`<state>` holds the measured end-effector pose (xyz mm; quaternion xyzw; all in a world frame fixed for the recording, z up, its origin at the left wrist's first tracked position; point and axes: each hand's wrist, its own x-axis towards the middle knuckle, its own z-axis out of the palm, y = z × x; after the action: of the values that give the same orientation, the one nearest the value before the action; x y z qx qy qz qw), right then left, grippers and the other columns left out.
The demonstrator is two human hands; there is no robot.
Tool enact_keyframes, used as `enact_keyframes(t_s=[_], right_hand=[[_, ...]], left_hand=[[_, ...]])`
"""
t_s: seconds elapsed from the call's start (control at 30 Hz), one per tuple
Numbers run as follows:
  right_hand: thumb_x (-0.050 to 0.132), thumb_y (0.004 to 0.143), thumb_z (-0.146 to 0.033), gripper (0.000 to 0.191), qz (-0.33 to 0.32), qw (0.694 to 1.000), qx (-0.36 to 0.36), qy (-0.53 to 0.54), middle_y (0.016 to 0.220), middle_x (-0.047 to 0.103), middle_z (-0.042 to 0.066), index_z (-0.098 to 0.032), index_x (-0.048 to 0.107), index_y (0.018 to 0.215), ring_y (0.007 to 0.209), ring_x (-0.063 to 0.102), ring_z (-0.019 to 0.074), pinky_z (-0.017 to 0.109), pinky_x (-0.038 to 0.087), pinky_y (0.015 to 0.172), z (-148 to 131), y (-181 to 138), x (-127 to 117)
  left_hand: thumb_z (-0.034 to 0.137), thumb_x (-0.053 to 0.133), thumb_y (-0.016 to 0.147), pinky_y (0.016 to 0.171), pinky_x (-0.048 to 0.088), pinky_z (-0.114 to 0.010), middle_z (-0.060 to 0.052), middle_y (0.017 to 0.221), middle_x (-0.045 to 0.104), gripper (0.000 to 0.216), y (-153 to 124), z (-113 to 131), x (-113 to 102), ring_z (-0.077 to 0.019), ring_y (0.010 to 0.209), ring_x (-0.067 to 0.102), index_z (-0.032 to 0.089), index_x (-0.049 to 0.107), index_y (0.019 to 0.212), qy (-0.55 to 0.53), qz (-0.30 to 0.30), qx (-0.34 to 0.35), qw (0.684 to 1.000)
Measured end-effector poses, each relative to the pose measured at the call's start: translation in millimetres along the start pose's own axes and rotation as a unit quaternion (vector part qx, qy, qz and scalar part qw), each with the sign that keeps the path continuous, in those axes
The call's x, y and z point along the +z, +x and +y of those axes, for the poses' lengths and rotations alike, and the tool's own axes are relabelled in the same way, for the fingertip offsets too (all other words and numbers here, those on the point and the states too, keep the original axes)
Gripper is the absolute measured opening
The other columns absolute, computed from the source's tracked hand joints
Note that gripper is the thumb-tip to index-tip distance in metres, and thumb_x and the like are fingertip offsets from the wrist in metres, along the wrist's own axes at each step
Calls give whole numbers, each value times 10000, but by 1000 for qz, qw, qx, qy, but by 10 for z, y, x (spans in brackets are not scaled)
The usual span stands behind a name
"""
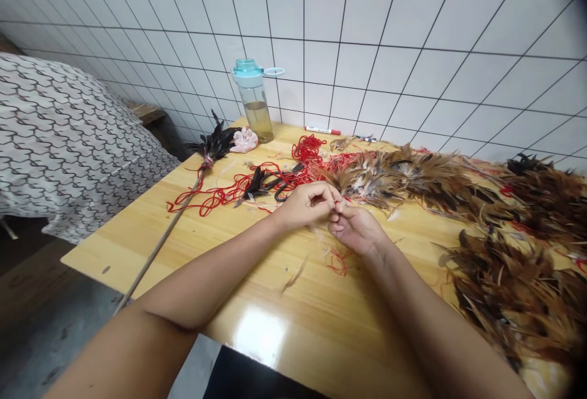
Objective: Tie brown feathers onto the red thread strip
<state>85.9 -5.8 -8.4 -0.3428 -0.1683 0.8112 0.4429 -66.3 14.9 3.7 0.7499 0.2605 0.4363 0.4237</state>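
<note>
My left hand [309, 204] and my right hand [360, 228] meet above the middle of the wooden table, both closed with fingertips pinched together. A trace of red string shows between the fingertips; most of it is hidden by the fingers. Below my right hand is a small tangle of red string [339, 261]. Just behind the hands lies a long heap of brown feathers [403, 173]. Black-handled scissors [280, 191] lie partly hidden beyond my left hand, beside a few black feathers [257, 184] and more red string [224, 194].
A stick with black feathers [177, 219] tied at its top leans over the table's left edge. A water bottle [257, 112] stands by the tiled wall, near a pink scrunchie [244, 139] and a red-capped marker [322, 131]. More brown feathers [518, 289] cover the right side.
</note>
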Motion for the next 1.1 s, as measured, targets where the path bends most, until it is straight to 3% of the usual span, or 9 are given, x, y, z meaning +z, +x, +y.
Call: enact_keyframes(t_s=[0.13,0.4,0.73,0.9,1.1], right_hand=[[614,677,-59,178,-26,1000,8,-4,646,523,-49,-165,506,772,493,435,42,142,281,419,6,-7,-3],[618,705,-91,149,-30,999,14,10,660,528,-42,-165,505,768,517,451,50,141,293,435,38,5,-18],[580,763,-88,97,-58,997,35,33,665,548,-40,-162,521,787,520,461,51,145,322,457,67,22,-45],[543,782,-74,102,-61,997,39,38,654,554,-28,-151,497,734,514,467,52,151,332,460,74,28,-46],[536,823,-115,44,-75,996,41,33,623,539,-31,-153,546,842,492,459,53,152,347,457,95,44,-38]], left_hand=[[243,587,820,751,483,-275,-67,877,637,173,-2,-22,2,-121,809,613,131,521,705,-84,9,-48,995],[292,607,826,692,474,-247,-41,808,624,181,-4,-26,-36,-98,714,585,123,570,879,-106,-9,-110,988],[226,577,831,667,481,-231,-59,812,650,166,-10,-66,-80,-99,688,607,107,603,943,-26,-43,-47,998],[174,569,816,731,496,-252,-75,879,650,194,7,-50,-135,-127,777,630,104,630,986,13,-76,-33,996],[144,618,774,736,497,-248,-63,876,653,221,18,-44,-158,-130,785,627,122,641,994,55,-87,-23,994]])
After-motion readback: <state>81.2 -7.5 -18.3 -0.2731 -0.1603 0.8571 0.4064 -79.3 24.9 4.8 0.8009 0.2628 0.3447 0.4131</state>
